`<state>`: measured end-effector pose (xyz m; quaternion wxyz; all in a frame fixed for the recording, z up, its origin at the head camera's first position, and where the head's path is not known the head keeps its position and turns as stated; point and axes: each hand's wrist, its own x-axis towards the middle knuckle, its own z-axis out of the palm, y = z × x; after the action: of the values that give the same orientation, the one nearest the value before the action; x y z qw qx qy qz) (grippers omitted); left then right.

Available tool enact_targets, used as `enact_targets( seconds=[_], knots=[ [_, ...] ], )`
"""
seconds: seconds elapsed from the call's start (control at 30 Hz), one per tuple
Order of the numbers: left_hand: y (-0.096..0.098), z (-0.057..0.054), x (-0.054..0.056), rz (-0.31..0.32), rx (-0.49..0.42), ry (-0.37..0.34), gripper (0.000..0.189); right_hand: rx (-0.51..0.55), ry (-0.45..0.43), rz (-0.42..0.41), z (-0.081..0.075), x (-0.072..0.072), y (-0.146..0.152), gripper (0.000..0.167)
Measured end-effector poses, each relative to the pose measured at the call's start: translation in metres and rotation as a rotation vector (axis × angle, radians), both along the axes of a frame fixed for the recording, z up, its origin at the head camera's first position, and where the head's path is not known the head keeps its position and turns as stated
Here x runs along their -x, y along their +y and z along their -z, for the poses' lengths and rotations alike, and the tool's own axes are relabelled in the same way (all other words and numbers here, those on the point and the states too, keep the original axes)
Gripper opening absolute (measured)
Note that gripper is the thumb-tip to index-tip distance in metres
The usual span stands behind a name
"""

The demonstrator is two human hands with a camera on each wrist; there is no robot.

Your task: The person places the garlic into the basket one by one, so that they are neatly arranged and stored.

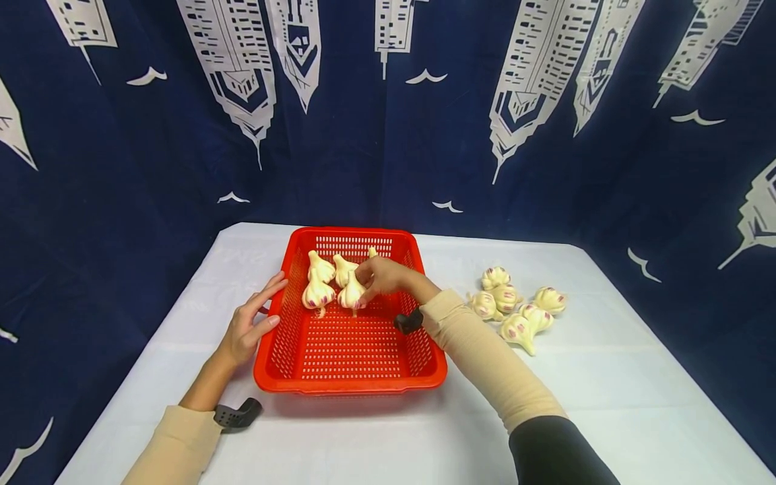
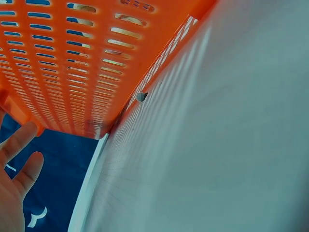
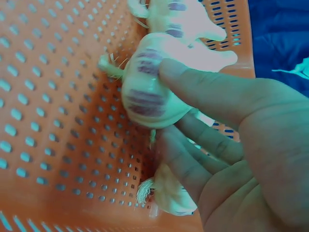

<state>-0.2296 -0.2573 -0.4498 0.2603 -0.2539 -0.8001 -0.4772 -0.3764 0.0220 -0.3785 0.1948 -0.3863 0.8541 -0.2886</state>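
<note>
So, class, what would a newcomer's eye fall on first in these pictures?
Probably the bright red, rectangular, perforated plastic basket on the white table, near the centre of the head view. Within it, the person's right grip pinches a round, cream-coloured garlic bulb with purple marks. Behind the table, a navy cloth backdrop shows large white buildings upside down.

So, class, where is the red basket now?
In the head view, the red basket sits on the white table, between the left hand and the loose garlic bulbs at right.
</note>
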Motion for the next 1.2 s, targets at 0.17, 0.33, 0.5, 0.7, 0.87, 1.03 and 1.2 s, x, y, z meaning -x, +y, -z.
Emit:
enact_targets(
  seconds=[0.17, 0.33, 0.5, 0.7, 0.87, 1.03, 1.2],
  knots=[
    [-0.001, 0.0, 0.0, 0.004, -0.008, 0.002, 0.06, 0.015, -0.037, 0.054, -0.001, -0.001, 0.0, 0.045],
    [-0.001, -0.001, 0.0, 0.019, -0.019, 0.021, 0.059, 0.045, -0.048, 0.104, -0.003, -0.002, 0.001, 0.062],
    [-0.001, -0.001, 0.001, 0.023, -0.023, 0.03, 0.059, 0.082, -0.065, 0.13, -0.004, -0.001, 0.002, 0.066],
    [0.0, 0.0, 0.001, 0.025, -0.021, 0.037, 0.059, 0.107, -0.034, 0.134, -0.005, -0.002, 0.003, 0.063],
    [-0.001, -0.002, 0.001, 0.023, -0.005, 0.036, 0.058, 0.142, -0.002, 0.149, -0.009, -0.001, 0.001, 0.059],
    [-0.001, -0.002, 0.001, 0.034, -0.019, 0.047, 0.058, 0.156, 0.01, 0.164, -0.013, -0.001, 0.002, 0.062],
    [0.0, -0.001, 0.0, 0.033, -0.029, 0.044, 0.059, 0.153, -0.003, 0.177, -0.018, -0.003, 0.004, 0.066]
  ],
)
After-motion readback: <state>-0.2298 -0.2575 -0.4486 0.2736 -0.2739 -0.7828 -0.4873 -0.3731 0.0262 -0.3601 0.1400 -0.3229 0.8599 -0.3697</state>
